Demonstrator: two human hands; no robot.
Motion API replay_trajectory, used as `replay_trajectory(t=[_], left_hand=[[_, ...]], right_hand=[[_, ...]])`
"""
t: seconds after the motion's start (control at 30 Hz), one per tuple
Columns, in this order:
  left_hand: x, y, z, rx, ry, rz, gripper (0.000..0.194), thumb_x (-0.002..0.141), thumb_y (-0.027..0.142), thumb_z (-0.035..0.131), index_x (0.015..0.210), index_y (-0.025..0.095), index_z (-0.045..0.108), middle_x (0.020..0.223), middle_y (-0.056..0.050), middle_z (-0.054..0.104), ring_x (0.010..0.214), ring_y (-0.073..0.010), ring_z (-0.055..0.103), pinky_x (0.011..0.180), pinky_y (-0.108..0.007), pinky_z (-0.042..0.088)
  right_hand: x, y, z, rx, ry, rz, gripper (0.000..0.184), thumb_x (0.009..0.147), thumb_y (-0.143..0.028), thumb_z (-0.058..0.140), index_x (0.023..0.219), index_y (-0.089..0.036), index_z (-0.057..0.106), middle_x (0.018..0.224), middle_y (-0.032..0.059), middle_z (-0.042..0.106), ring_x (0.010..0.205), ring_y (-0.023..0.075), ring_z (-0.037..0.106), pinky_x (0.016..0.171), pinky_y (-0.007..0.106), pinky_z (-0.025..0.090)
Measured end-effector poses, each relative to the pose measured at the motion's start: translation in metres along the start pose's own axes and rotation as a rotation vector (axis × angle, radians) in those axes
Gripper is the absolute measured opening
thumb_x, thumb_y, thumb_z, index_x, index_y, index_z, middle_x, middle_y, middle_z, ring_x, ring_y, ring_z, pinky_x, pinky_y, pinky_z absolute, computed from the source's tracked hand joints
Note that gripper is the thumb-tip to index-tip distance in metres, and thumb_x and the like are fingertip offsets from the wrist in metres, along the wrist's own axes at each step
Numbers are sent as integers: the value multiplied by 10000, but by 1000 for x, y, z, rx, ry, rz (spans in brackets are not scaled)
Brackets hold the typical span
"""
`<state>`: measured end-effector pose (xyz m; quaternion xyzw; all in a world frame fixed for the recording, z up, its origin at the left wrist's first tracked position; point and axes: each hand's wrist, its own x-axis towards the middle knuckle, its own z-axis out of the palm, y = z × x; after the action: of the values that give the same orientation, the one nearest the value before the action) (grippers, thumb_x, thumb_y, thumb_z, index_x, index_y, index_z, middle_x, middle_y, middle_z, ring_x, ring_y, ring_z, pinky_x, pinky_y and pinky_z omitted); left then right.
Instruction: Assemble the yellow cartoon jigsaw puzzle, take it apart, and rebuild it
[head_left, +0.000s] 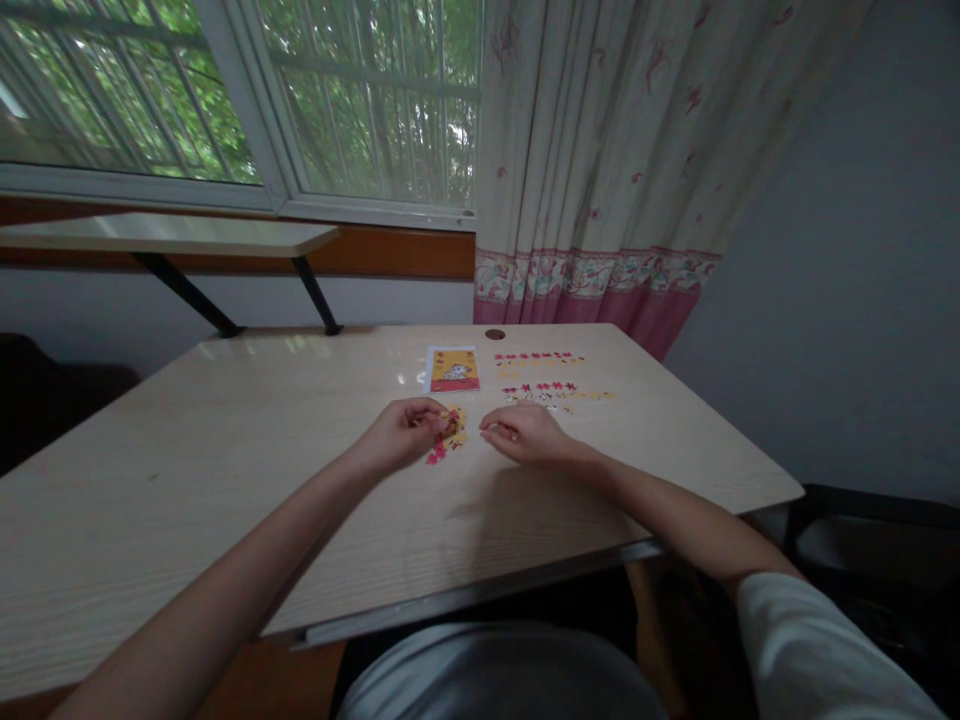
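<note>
A small pile of yellow and red jigsaw puzzle pieces [455, 438] lies on the light wooden desk [345, 560]. At the pile's left side is my left hand [405, 432], its fingers closed with jigsaw pieces at the fingertips. My right hand [529, 434] hovers just right of the pile, thumb and fingers pinched together; what they hold, if anything, is too small to make out. Beyond it, loose pieces are laid out in rows, a red row [536, 357] farther back and another red row [540, 387] nearer, with yellow and pale pieces below each.
A picture card [454, 371] with a white animal on yellow and red lies behind the pile. A raised shelf [225, 236] on black legs stands at the back left. Behind the desk are a cable hole [495, 334], a window and a curtain [592, 200].
</note>
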<state>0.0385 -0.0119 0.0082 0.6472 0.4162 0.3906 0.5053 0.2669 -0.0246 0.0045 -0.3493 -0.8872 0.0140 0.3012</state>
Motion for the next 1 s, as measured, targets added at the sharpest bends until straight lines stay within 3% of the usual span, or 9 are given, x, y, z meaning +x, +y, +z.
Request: replay_trajectory(t=[0.13, 0.33, 0.53, 1.0], left_hand=[[-2, -3, 17, -166, 19, -67, 328, 545, 381, 781, 725, 133, 668, 688, -56, 678, 569, -133, 574, 535, -248, 422], [-2, -5, 21, -334, 14, -116, 353, 485, 293, 833, 735, 122, 653, 655, -41, 683, 604, -133, 619, 595, -246, 449], [-4, -1, 24, -388, -15, -179, 371, 473, 270, 843, 722, 116, 615, 656, -45, 696, 605, -135, 635, 621, -254, 469], [-4, -8, 23, -380, -65, -157, 295, 514, 272, 820, 669, 126, 616, 710, -53, 706, 672, -142, 649, 708, -288, 492]], right_hand=[[-3, -3, 8, -38, 136, -29, 230, 833, -355, 529, 948, -197, 651, 540, -33, 583, 507, 88, 501, 617, 222, 345], [-1, -8, 12, -74, 217, -84, 279, 842, -414, 528, 982, -208, 653, 644, 0, 632, 600, 102, 552, 627, 234, 351], [0, -8, 14, -95, 192, -104, 300, 852, -425, 518, 994, -200, 656, 716, 22, 651, 652, 115, 577, 639, 250, 354], [0, -6, 13, -107, 207, -148, 259, 850, -391, 528, 969, -209, 669, 713, 27, 671, 643, 114, 588, 623, 254, 359]])
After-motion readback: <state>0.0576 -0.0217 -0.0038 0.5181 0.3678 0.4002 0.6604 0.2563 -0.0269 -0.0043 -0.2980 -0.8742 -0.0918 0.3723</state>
